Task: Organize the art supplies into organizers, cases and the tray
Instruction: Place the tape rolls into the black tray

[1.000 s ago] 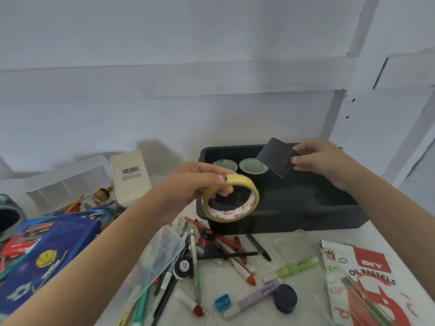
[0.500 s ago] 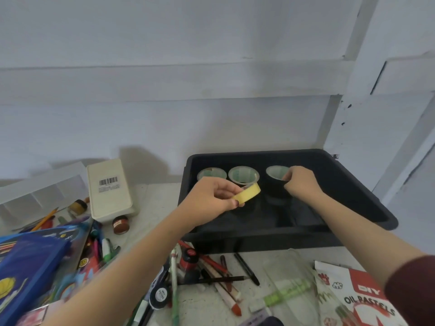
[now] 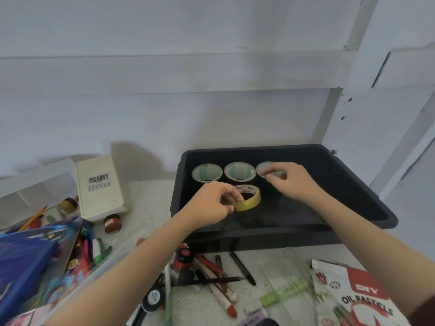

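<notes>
Your left hand (image 3: pixel 209 205) pinches yellow tape (image 3: pixel 251 202) in the tray (image 3: pixel 348 175). Your right hand (image 3: pixel 296 184) grips the third roll (image 3: pixel 262 169). Pens (image 3: pixel 242 268) lie unsorted on the bench (image 3: pixel 150 203).

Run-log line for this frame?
left hand: pinches yellow tape roll inside black tray | right hand: grips rightmost tape roll, back row

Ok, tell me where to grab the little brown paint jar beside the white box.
Take the brown paint jar round its sides, fingers coming from above and from the right: it seems to stand upright, and the white box crowds its left and far side, while its right is free.
</notes>
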